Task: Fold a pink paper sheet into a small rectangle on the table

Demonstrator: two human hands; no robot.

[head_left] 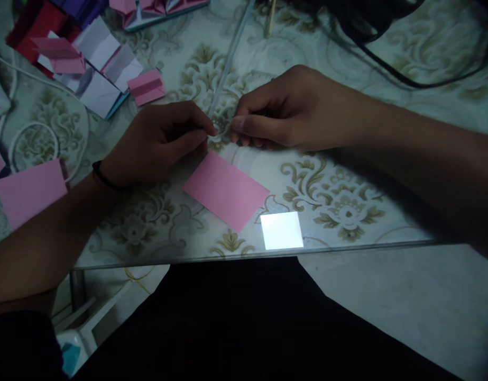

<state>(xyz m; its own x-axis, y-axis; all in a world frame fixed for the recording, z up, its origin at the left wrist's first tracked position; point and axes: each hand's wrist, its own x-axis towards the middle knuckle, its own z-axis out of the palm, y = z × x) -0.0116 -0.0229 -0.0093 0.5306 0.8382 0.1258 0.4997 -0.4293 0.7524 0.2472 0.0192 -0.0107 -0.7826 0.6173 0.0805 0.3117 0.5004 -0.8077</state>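
Note:
A pink paper rectangle [228, 191] lies flat and tilted on the patterned tabletop [347, 211]. Just above its upper corner is my left hand [164, 135], thumb and index finger pressed together; anything between them is too small to make out. My right hand [283, 114] is a little to the right, its fingers curled and its thumb against the index finger, with any held item hidden. The two hands do not touch. A small folded pink paper piece [147, 88] sits beyond my left hand.
Folded white papers [104, 63], red paper [41, 32] and pink sheets [31, 191] lie on the left, near a white cable [35, 124]. A black cable [402, 79] crosses the back right. A bright white square [282, 230] shows near the front edge.

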